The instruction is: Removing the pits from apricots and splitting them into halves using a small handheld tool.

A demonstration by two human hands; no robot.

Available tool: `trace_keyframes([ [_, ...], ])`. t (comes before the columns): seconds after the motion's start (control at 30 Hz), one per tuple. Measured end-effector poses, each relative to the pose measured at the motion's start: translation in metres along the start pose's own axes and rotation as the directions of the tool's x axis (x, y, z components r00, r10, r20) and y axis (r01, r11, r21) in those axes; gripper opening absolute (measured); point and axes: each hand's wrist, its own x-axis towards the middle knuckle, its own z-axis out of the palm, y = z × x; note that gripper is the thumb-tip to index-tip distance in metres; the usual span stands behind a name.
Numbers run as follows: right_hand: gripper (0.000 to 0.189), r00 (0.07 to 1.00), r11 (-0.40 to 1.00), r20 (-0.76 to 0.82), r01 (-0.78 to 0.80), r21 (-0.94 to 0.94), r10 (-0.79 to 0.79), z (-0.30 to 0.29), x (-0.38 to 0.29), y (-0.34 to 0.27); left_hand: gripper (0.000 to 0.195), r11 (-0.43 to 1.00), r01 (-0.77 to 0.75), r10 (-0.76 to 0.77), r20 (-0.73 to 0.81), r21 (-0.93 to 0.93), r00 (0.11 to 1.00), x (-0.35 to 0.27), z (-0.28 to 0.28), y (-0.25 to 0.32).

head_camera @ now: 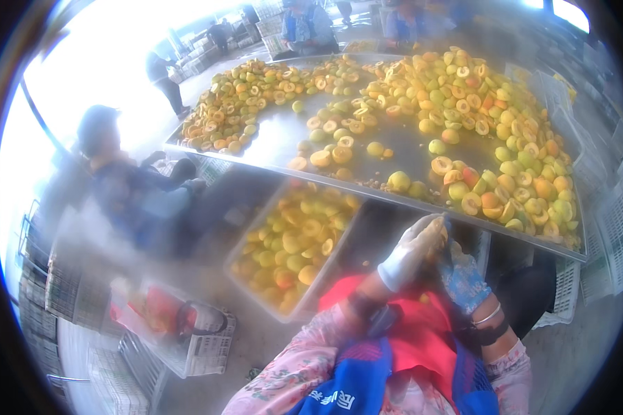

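My left hand (pixel 412 249), in a pale glove, and my right hand (pixel 462 275), in a blue patterned glove, are close together at the near edge of a metal-topped table (pixel 337 182). The fingers are blurred, and whether anything lies between them cannot be told. Halved yellow, green and orange stone fruits (pixel 524 176), like peaches or apricots, are heaped beyond my hands and along the far side. Small stones or pits (pixel 376 184) lie by the near edge. Below it, left of my hands, stands a crate of fruit (pixel 290 249).
A co-worker (pixel 135 181) sits at the left; others are beyond the table. White plastic crates stand at the lower left (pixel 207 347) and at the right (pixel 610 244). A red and white bag (pixel 156 311) rests on a crate. The table's metal rim runs just beyond my hands.
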Motion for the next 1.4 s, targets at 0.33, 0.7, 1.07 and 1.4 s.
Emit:
trace_keyframes([
  [0.33, 0.032, 0.939, 0.856, -0.018, -0.306, 0.418, 0.345, -0.008, 0.005, -0.012, 0.06, 0.999, 0.029, -0.025, 0.104, -0.044, 0.994, 0.0, -0.015, -0.01],
  [0.7, 0.035, 0.956, 0.932, -0.181, -0.163, 0.323, 0.23, 0.009, -0.006, -0.026, 0.052, 0.908, -0.209, 0.268, -0.12, 0.363, 0.956, 0.013, -0.012, -0.027],
  [1.07, 0.029, 0.95, 0.888, -0.056, -0.264, 0.376, 0.306, 0.033, -0.002, -0.014, 0.065, 0.916, -0.348, 0.37, -0.082, 0.2, 0.925, 0.004, 0.006, -0.029],
  [1.4, 0.033, 0.959, 0.799, 0.018, -0.246, 0.549, 0.283, 0.036, -0.011, -0.009, 0.035, 0.904, -0.155, 0.236, -0.163, 0.398, 0.958, 0.002, 0.003, -0.034],
])
